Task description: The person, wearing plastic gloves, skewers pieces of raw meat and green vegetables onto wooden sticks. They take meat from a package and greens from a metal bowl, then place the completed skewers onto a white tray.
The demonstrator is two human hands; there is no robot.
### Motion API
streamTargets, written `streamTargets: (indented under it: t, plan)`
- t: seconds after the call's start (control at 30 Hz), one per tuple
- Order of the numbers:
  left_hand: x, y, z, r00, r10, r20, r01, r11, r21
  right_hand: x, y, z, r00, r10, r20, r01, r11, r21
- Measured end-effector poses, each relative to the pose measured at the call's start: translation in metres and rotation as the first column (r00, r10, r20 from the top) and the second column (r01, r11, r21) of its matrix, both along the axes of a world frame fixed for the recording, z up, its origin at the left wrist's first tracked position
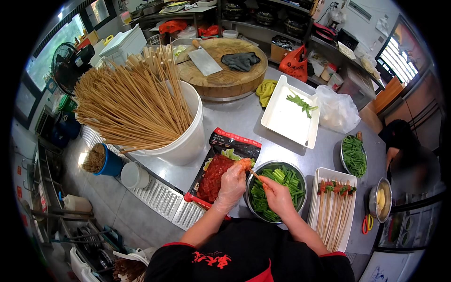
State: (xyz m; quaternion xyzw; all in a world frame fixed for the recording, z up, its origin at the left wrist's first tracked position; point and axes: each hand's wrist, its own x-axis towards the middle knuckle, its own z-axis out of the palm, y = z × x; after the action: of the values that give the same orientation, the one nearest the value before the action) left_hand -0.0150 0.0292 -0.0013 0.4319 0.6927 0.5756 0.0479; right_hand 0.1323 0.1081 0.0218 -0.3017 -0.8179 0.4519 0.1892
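My left hand, in a clear plastic glove stained red at the fingertips, closes around the upper end of a bamboo skewer. Whatever food is pinched there is hidden by the fingers. Bare, my right hand grips the same skewer lower down, over a steel bowl of cut green stalks. Beside the left hand, red marinated meat lies on an opened black and red food pouch. To the right, a white tray holds several finished skewers of meat and greens, lying side by side.
A white bucket crammed with bamboo skewers stands left. Behind are a round wooden chopping block, a cleaver and a white tray with a leafy sprig. Scissors lie right, near another person.
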Motion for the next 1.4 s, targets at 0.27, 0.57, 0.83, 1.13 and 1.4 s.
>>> streamTargets:
  t: [0.27, 0.57, 0.83, 1.13, 1.4]
  plan:
    - [0.0, 0.001, 0.0, 0.982, -0.023, -0.188, 0.023, 1.0, -0.002, 0.001, 0.0, 0.001, 0.999, 0.011, 0.031, -0.01, 1.0, -0.02]
    - [-0.008, 0.01, -0.008, 0.985, -0.147, 0.091, 0.147, 0.989, 0.0, -0.008, 0.005, -0.013, 0.999, -0.029, -0.038, 0.022, 0.985, -0.171]
    - [-0.008, 0.014, -0.009, 0.833, -0.206, 0.514, 0.243, 0.97, -0.005, -0.008, 0.003, 0.007, 0.999, -0.024, -0.034, 0.025, 0.999, 0.028]
    - [0.001, 0.017, -0.007, 0.91, -0.224, 0.349, 0.242, 0.97, -0.007, -0.003, 0.002, 0.005, 0.997, -0.004, -0.076, -0.005, 0.992, -0.128]
    - [0.009, 0.023, -0.011, 0.884, -0.101, 0.457, 0.107, 0.994, 0.013, -0.011, 0.0, 0.002, 0.997, -0.047, -0.067, 0.042, 0.996, -0.082]
